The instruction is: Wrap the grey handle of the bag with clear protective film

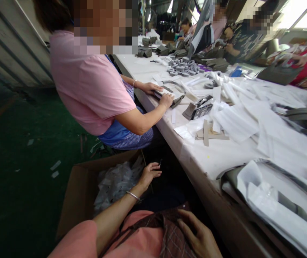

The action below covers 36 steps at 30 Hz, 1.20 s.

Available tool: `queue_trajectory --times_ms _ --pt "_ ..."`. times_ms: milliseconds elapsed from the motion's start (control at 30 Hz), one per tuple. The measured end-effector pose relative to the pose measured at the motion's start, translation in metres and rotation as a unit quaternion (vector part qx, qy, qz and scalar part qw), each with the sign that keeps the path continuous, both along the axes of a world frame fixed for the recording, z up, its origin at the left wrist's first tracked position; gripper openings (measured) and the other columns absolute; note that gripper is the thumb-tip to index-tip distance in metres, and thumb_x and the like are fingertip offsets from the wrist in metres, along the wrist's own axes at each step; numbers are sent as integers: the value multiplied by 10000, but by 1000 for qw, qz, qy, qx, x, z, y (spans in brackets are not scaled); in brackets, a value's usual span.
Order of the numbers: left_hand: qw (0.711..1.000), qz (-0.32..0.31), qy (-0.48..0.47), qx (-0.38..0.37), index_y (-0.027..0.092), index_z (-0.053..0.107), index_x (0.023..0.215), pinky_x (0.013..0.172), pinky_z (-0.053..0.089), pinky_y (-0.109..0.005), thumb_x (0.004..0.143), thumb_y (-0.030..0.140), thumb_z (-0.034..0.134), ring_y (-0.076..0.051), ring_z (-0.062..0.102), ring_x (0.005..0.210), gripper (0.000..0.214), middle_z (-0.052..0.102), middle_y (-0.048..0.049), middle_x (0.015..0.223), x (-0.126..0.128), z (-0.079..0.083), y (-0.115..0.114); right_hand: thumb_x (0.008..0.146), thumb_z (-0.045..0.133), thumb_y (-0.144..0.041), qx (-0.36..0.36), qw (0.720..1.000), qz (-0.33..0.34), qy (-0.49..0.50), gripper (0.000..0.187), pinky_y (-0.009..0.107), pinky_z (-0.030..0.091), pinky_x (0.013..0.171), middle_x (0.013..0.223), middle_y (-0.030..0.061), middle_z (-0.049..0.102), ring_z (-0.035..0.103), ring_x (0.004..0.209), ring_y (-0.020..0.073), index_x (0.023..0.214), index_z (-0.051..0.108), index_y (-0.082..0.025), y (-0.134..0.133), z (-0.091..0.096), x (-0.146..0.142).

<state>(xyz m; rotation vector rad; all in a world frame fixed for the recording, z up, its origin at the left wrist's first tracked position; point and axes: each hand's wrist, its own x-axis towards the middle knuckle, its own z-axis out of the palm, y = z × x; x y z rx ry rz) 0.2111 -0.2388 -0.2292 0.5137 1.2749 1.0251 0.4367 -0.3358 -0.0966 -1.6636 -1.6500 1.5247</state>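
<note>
My left hand [150,174], a bangle at its wrist, hangs in the air below the table edge, beside an open cardboard box [74,193]. Its fingers are loosely bent and apart; a tiny shiny speck shows at a fingertip, too small to name. My right hand [200,234] lies against my brown checked apron [175,233], fingers stretched out and apart, holding nothing visible. To its right, on the table, rests a dark olive fabric piece [231,181] with a rounded dark rim, with white sheets and clear plastic film [266,195] on top.
A co-worker in a pink shirt [89,82] leans over the white-covered table [185,147], hands on a dark piece. A tape dispenser [199,107], cardboard strips [206,133], tape rolls [182,68] and white sheets lie there. Plastic scraps [116,182] fill the box. Other people work across the table.
</note>
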Motion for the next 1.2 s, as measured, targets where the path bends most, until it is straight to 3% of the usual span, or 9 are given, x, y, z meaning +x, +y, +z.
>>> queue_trajectory --times_ms 100,267,467,567,800,1200 --pt "1000 3 26 6 147 586 986 669 490 -269 651 244 741 -146 628 695 381 620 -18 777 0 2 1 797 626 -561 1 1000 -2 -3 410 230 549 852 1028 71 758 712 964 221 1028 743 -243 0 -2 1" --pt "998 6 62 24 159 585 917 595 422 -228 633 262 740 -104 526 585 340 522 56 624 0 4 0 811 601 -575 -15 1000 8 -13 439 235 536 886 1065 74 748 700 1004 222 1064 728 -240 -1 -1 0" --pt "997 -30 58 30 151 620 843 592 420 -259 772 516 612 -133 548 554 372 505 39 565 0 7 -3 808 598 -573 -15 1000 6 -19 440 236 535 887 1067 73 748 700 1003 224 1063 727 -239 -2 1 -1" --pt "997 -40 51 31 142 627 970 662 450 -271 790 453 593 -155 604 647 361 567 16 622 0 9 -4 808 604 -563 -16 1000 1 -20 426 231 536 879 1064 70 749 699 1007 223 1059 728 -242 -2 1 0" --pt "997 -50 34 45 142 568 1073 712 466 -264 665 236 679 -151 608 748 432 636 -5 744 3 9 -3 809 577 -603 -30 999 6 -26 481 247 530 902 1088 79 741 690 1026 229 1080 718 -232 -3 -1 0" --pt "998 -29 -37 41 126 507 1143 751 519 -328 608 192 735 -185 666 766 586 687 -38 789 5 12 -3 829 541 -605 -56 998 15 -21 482 290 507 956 1132 79 723 668 1069 242 1112 695 -247 -4 -3 1"
